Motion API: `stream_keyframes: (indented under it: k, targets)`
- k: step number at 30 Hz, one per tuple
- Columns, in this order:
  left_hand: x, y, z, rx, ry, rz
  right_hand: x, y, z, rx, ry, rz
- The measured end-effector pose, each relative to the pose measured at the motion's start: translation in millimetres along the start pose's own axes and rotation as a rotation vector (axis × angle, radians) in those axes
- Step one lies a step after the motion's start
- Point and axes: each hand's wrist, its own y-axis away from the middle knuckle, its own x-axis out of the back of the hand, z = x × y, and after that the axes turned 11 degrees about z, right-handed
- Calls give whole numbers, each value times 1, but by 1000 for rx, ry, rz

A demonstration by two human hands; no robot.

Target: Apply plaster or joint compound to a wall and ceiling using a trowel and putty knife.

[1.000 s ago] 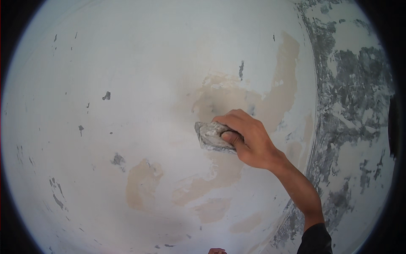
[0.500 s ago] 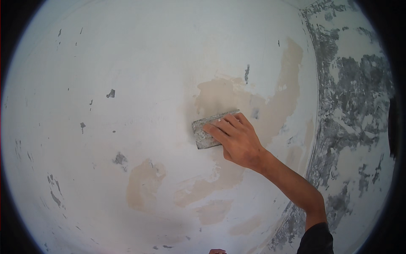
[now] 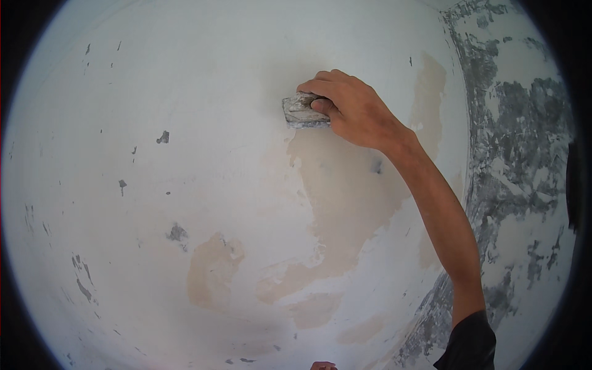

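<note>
My right hand [image 3: 354,108] is closed round a small rectangular plastering trowel [image 3: 302,114], crusted with grey-white filler. Thumb and fingers wrap its handle side, and the palm hides its right end. The trowel is at the white wall [image 3: 216,80], just above the top of a large damp-looking tan patch [image 3: 351,185]. Only a sliver of my left hand [image 3: 324,365] shows at the bottom edge; its fingers are too cut off to read.
At the right a second wall [image 3: 518,123], mottled grey and white, meets this one in a corner. Small dark grey chips mark the white wall's left side. Another tan patch [image 3: 213,271] lies lower left of the large one, with smaller tan smears below.
My right hand has moved up with the trowel, from the middle of the tan patch to its top. The patch now looks smoother and more even, and a dark chip mark near its top no longer shows.
</note>
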Motion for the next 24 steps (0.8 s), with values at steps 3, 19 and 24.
stream_keyframes:
  k: [3, 19, 24]
  targets:
    - [0, -1, -2, 4, 17, 0, -5, 11, -13, 34, 26, -65]
    - [2, -1, 0, 39, 23, -19, 76, 60, -5, -873, -694, 96]
    - [6, -1, 0, 29, 0, -33, 116, 47, 62, -920, -683, 486]
